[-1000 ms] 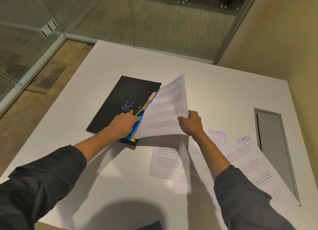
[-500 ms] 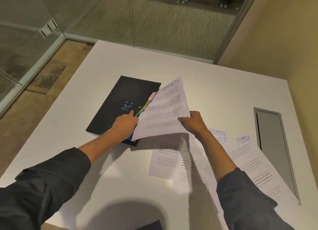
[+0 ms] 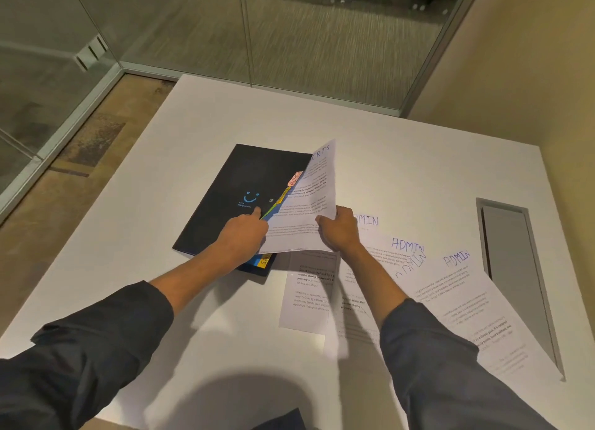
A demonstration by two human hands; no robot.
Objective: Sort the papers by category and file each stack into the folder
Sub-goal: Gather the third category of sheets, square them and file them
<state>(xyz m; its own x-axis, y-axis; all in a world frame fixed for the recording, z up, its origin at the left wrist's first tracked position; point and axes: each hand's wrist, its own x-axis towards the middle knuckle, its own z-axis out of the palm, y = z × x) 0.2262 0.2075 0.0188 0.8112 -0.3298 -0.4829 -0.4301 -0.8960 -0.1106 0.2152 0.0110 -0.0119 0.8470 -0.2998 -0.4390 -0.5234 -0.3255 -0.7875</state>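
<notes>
White table [image 3: 402, 159], glass partition [image 3: 322, 43] behind, beige wall [image 3: 531, 59] right, brown floor [image 3: 80, 172].

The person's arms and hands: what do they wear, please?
Both arms wear dark, loose sleeves, pushed up so the forearms are bare: the left sleeve and the right sleeve. The left hand and the right hand are bare, with no gloves visible.

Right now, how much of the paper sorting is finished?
Partly. Done: papers look grouped by heading. In hand: the right hand grips the SPORTS stack and slides it into the dark folder, while the left hand holds the folder's edge. Left: the ADMIN sheets lie unfiled on the table.
</notes>
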